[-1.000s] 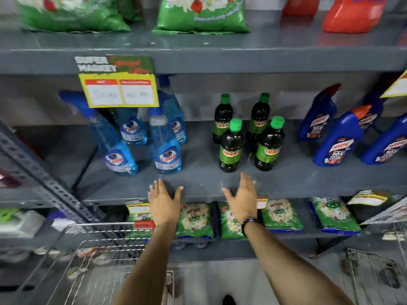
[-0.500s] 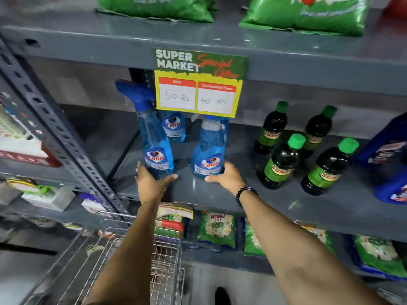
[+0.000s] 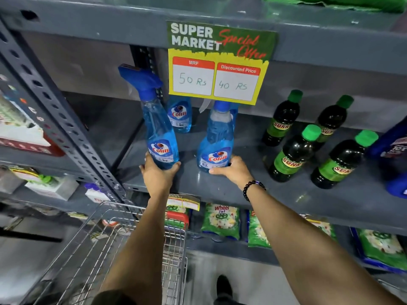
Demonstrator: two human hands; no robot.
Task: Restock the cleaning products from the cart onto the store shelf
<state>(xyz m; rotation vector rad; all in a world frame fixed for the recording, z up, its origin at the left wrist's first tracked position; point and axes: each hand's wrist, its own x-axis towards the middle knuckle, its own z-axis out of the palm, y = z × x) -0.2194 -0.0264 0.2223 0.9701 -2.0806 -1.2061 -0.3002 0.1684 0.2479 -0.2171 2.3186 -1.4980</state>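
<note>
Two blue Colin spray bottles stand at the front of the grey middle shelf (image 3: 220,190). My left hand (image 3: 157,175) cups the base of the left spray bottle (image 3: 159,137), which leans slightly. My right hand (image 3: 231,170) grips the base of the right spray bottle (image 3: 217,146), which has a clear nozzle. A third Colin bottle (image 3: 179,115) stands behind them. The wire cart (image 3: 110,249) is below my left arm, and what it holds cannot be made out.
Several dark bottles with green caps (image 3: 295,153) stand on the same shelf to the right, then blue bottles (image 3: 394,155) at the edge. A yellow price sign (image 3: 218,78) hangs above the sprays. Green detergent packs (image 3: 221,221) lie on the shelf below. A perforated upright (image 3: 61,122) stands at left.
The view has shifted left and closer to the shelf. Both hands went from open in front of the shelf edge to holding the bases of the two front spray bottles.
</note>
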